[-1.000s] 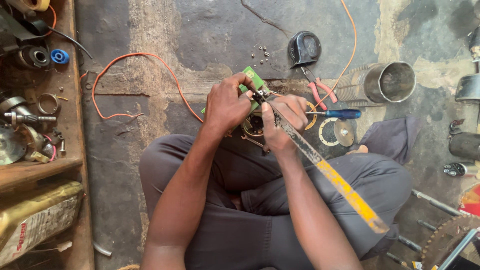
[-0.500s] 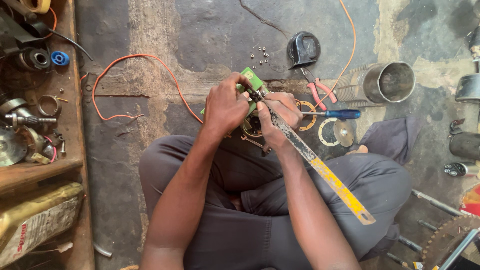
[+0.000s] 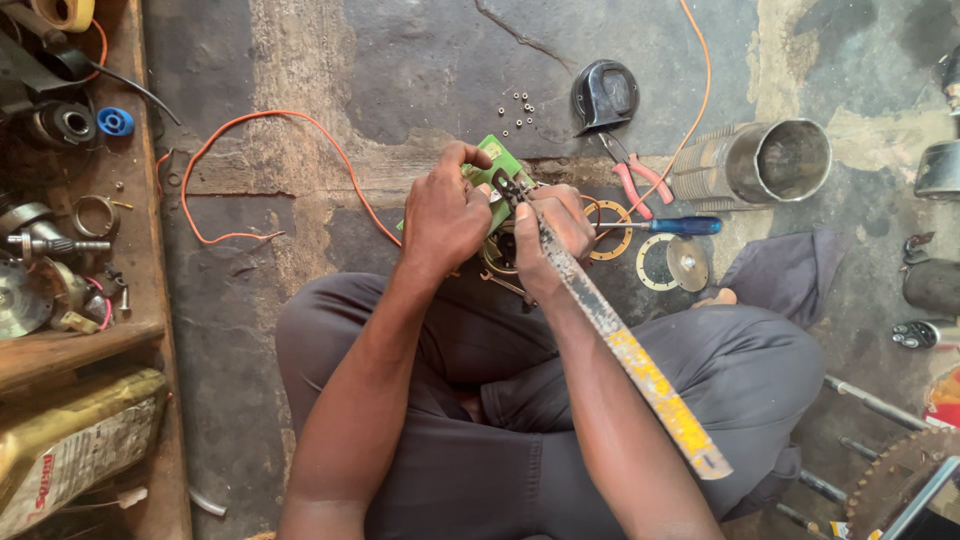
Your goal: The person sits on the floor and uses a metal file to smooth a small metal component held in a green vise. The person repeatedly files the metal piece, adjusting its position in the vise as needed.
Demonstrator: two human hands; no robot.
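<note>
I sit cross-legged on a concrete floor. My left hand point(image 3: 447, 212) grips a small green part point(image 3: 494, 158) held over a round metal piece on the floor. My right hand point(image 3: 548, 225) is closed on a long worn flat tool with yellow paint point(image 3: 640, 372), which runs along my right forearm; its tip presses at the green part. Brass-coloured ring gaskets point(image 3: 608, 216) lie just right of my hands.
Red-handled pliers point(image 3: 640, 180), a blue-handled screwdriver point(image 3: 672, 226), a black cap point(image 3: 604, 96), small screws point(image 3: 516, 108) and a metal cylinder point(image 3: 762, 162) lie ahead. An orange wire point(image 3: 262, 130) loops at the left. A wooden shelf point(image 3: 78, 340) with motor parts stands left.
The hands and the long tool stay in nearly the same place; the tool's tip has shifted slightly on the green part.
</note>
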